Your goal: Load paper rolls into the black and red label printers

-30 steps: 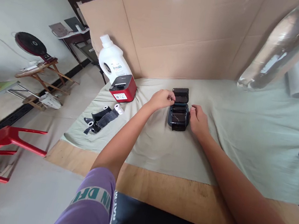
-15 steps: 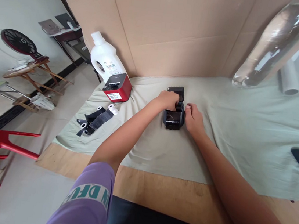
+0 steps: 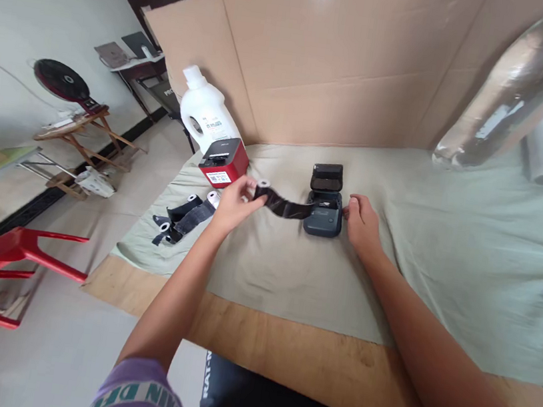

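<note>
Our left hand [image 3: 238,204] swung left of the portable printer [image 3: 323,221], pinching the black paper roll [image 3: 263,186]; right hand [image 3: 362,224]'s at the printer's right, grip unclear. Probably unloading; next calls for easing the trailing strip [image 3: 289,210] clear.

I have the left arm [image 3: 171,300] reaching forward, bare below its purple sleeve [image 3: 139,395], the left grip [image 3: 237,204] pinched between thumb and fingers. My right arm [image 3: 427,340] slants inward, bare, its right grip [image 3: 362,226] loosely curved, fingers pointing forward.
</note>
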Demonstrator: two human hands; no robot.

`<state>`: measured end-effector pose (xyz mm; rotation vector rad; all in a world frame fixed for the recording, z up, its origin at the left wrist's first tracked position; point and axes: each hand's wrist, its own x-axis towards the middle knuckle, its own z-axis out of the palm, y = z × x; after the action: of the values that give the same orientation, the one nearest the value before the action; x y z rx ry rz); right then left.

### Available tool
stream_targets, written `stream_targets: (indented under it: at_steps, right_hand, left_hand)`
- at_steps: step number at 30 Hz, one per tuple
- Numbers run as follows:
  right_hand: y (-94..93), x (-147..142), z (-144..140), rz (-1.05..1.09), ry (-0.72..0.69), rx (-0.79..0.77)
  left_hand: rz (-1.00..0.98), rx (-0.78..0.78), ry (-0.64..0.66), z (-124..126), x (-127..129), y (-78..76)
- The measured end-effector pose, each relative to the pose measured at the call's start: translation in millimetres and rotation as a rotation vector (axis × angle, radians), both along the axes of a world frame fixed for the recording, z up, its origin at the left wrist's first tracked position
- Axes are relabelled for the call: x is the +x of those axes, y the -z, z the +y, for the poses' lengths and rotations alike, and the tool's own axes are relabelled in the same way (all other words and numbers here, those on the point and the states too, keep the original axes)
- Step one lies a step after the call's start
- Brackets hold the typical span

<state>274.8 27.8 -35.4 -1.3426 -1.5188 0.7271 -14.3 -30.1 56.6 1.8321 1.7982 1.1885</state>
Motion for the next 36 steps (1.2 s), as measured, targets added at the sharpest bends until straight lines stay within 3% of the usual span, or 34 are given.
stream_targets:
  at_steps: [3,5,8,12,16,20,22,25,29,33,36]
  right_hand:
    - [1.1,-0.7,1.5,0.016,0.015,-0.008]
    - [2.5,-0.7,2.7,0.02,0.024,-0.01]
    - [4.7,-0.5,4.7,0.007,0.032,-0.005]
    - [4.9,-0.4,5.5,-0.002,0.034,0.004]
    - [3.6,-0.3,3.8,0.015,0.034,0.002]
    - [2.2,-0.2,2.3,0.032,0.034,0.008]
    - [1.8,-0.1,2.3,0.035,0.033,0.006]
    - [1.8,-0.1,2.9,0.038,0.034,-0.008]
    - [2.4,-0.1,2.7,0.033,0.029,-0.015]
    - [3.4,1.8,1.9,0.053,0.022,-0.001]
    - [2.3,3.1,-0.1,0.058,0.042,0.029]
  left_hand:
    - [-0.18,-0.113,-0.233,-41.3,-44.8,43.0]
    - [-0.223,-0.114,-0.362,-58.8,-66.5,63.2]
    - [-0.156,-0.095,-0.49,-69.7,-83.1,77.3]
    - [-0.067,-0.158,-0.496,-72.9,-84.7,80.9]
    - [0.021,-0.095,-0.482,-81.5,-81.7,73.8]
    - [0.211,0.055,-0.575,-73.2,-89.8,46.9]
    - [0.356,-0.002,-0.619,-56.0,-97.1,29.2]
    - [0.583,-0.21,-0.559,-23.9,-106.1,7.7]
    - [0.733,-0.451,-0.482,5.3,-110.7,-2.6]
    - [0.673,-0.485,-0.471,12.7,-111.3,-0.9]
    - [0.63,-0.385,-0.484,7.6,-103.0,-5.6]
